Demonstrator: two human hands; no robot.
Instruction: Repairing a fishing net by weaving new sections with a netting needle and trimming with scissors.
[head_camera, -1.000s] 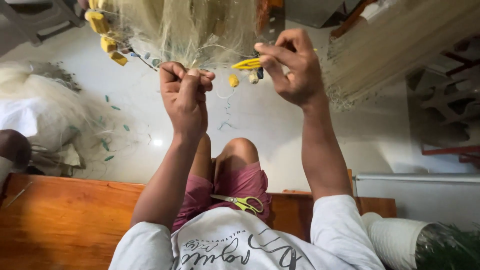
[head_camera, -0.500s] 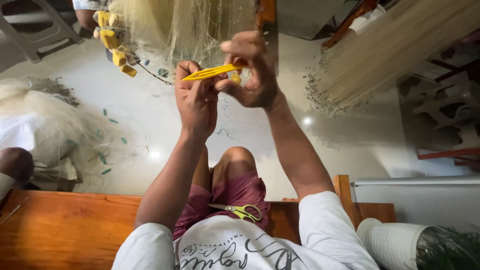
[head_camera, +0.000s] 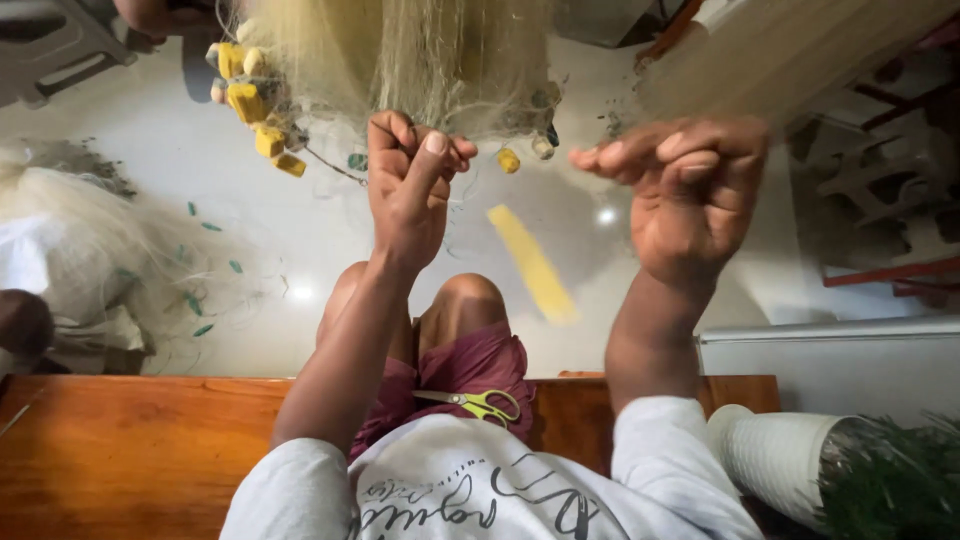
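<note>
I see the left hand (head_camera: 412, 190) raised in front of the camera, its fingers (head_camera: 440, 150) pinched together on fine strands of the pale fishing net (head_camera: 420, 60) that hangs down from above. The right hand (head_camera: 690, 195) is up at the same height, well apart from the left, blurred; its fingers (head_camera: 650, 150) are curled together, and I cannot tell whether they hold a strand. Between the two hands, lower down, a yellow netting needle (head_camera: 532, 262) shows as a blurred slanted strip in the air, touching neither hand. Small yellow floats (head_camera: 250, 110) cluster along the net's edge to the left of the left hand. Scissors with yellow-green handles (head_camera: 475, 403) lie on my lap, above the wooden bench (head_camera: 130, 450) edge I sit on.
</note>
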